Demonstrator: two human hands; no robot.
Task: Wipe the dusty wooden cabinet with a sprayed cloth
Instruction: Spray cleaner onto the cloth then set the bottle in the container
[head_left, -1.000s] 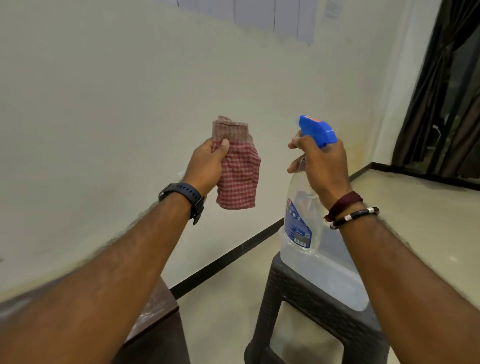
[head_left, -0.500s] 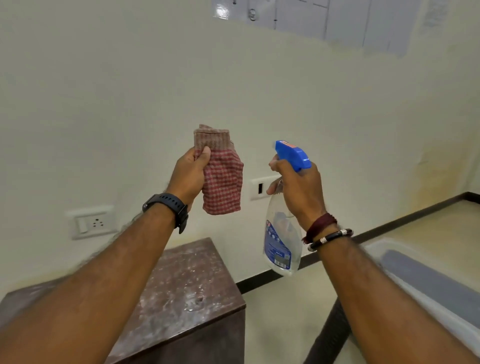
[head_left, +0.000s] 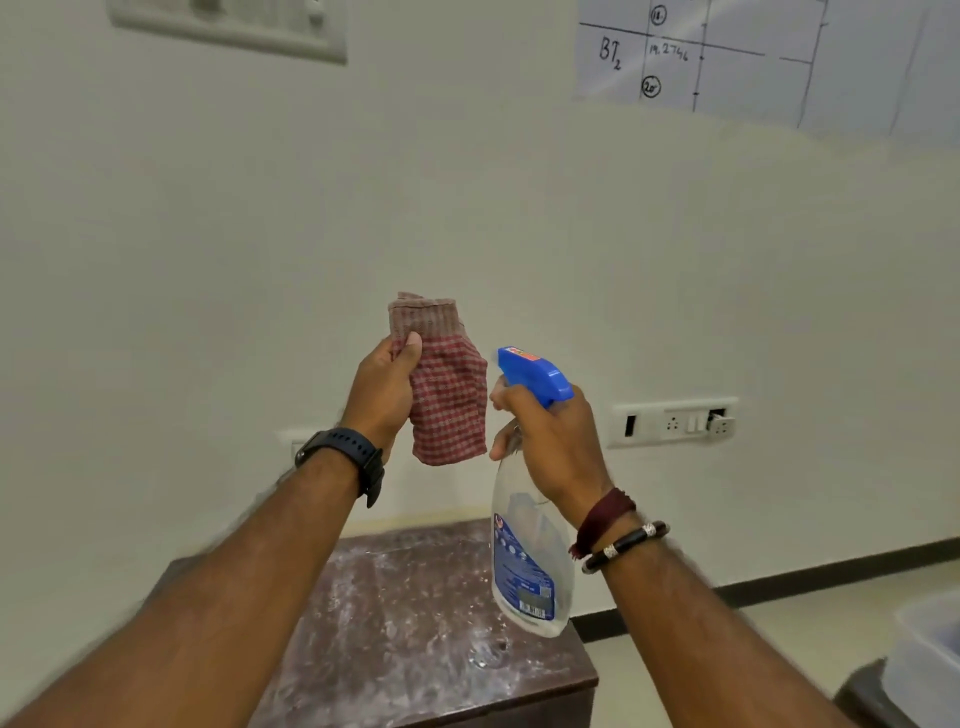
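Head cam: left hand (head_left: 382, 389) grips folded red-checked cloth (head_left: 449, 395), right hand (head_left: 553, 441) w/ grip round clear blue-topped spray bottle (head_left: 524, 566) above dusty brown wooden cabinet (head_left: 415, 623).

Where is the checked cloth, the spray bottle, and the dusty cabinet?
checked cloth (head_left: 451, 405): head view, on the middle of the red checks.
spray bottle (head_left: 524, 577): head view, on the blue label of the clear body.
dusty cabinet (head_left: 415, 623): head view, on the bare dusty top.

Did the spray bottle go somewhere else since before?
Cannot tell. The head camera swung, so the whole room shifted. The spray bottle sits just right of the cloth, as before, now over the dusty cabinet.
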